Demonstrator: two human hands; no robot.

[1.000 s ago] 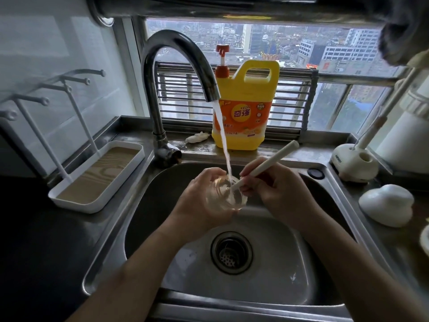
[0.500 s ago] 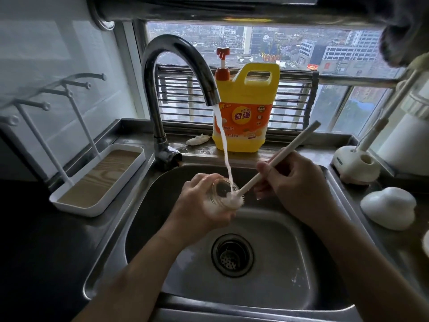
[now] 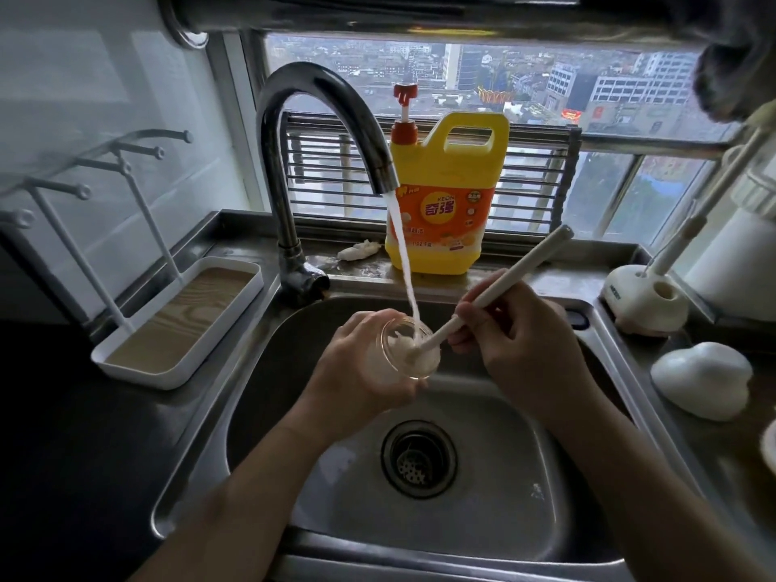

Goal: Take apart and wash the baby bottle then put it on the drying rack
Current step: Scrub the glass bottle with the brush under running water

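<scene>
Bottle (image 3: 392, 360) seemingly lies sideways, mouth rightward; left hand (image 3: 357, 373) grips it, right hand (image 3: 518, 340) brush (image 3: 504, 284).

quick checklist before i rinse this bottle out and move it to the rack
1. Left hand grip round the bottle: ok.
2. Right hand grip on the brush handle: ok.
3. Brush head inside the bottle mouth: ok.
4. Water stream landing in the bottle mouth: ok.
5. Drying rack standing left of the sink: ok.
6. Inside of bottle scrubbed clean: cannot tell.
</scene>
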